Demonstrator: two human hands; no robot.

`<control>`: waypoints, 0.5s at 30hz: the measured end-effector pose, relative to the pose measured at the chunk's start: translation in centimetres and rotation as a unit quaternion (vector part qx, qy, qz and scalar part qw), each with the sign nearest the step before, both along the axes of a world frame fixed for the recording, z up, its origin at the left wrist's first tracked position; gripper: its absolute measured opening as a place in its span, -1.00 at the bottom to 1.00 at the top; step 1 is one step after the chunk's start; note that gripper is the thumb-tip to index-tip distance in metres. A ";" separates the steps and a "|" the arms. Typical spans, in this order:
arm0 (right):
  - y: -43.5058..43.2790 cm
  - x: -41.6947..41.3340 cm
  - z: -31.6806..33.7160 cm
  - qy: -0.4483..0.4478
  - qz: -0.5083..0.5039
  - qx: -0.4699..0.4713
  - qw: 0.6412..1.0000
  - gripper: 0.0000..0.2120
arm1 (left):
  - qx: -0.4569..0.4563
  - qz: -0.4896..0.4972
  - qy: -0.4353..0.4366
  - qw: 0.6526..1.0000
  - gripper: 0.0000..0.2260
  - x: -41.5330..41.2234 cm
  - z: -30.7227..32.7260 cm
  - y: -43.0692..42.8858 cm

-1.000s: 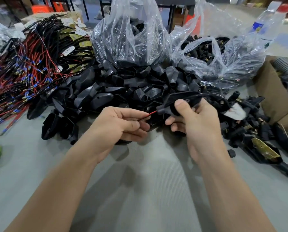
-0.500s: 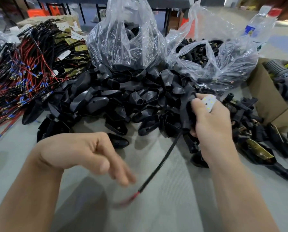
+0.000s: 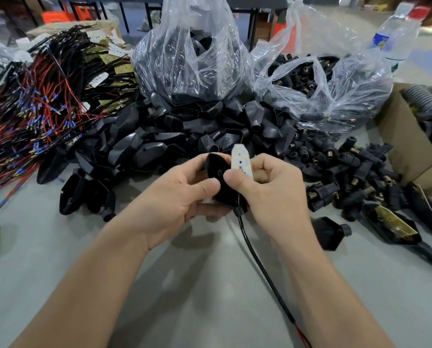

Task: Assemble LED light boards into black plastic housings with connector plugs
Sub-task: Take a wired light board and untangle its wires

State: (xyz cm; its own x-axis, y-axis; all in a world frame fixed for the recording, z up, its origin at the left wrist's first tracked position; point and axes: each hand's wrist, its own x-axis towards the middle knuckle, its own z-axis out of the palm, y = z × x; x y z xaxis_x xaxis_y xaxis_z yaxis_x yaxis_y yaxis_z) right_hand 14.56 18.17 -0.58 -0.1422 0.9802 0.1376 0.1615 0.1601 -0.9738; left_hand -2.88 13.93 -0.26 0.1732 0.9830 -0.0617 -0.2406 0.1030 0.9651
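Black cable [image 3: 257, 259] trails down from the housing [image 3: 217, 169]. The left hand [image 3: 174, 197] grips that housing; the right hand [image 3: 272, 192] pinches the white light board [image 3: 240, 162] touching it. The board looks light, thin and fragile, so it is best held by its edges. Spare housings [image 3: 159, 136] and clear bags [image 3: 189, 59] lie beyond.

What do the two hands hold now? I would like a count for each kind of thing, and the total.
Black housing, in the left hand: 1
LED board, in the right hand: 1
Black cable, hanging from the housing: 1
Total: 3
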 end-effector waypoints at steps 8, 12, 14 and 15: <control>-0.1 -0.5 0.2 0.135 0.019 0.025 0.990 -0.84 | 0.016 0.098 -0.028 0.995 -0.63 0.0 -0.3 0.3; -0.6 -0.6 0.4 0.026 0.063 0.020 0.997 -0.83 | 0.024 0.093 -0.018 0.995 -0.62 0.0 -0.4 0.1; -0.3 -0.3 0.7 -0.028 0.050 0.014 0.998 -0.85 | 0.023 0.083 -0.015 0.996 -0.60 -0.1 -0.4 0.0; -0.2 -0.1 0.8 -0.044 0.042 0.008 0.998 -0.88 | 0.022 0.081 -0.015 0.996 -0.58 -0.1 -0.4 0.0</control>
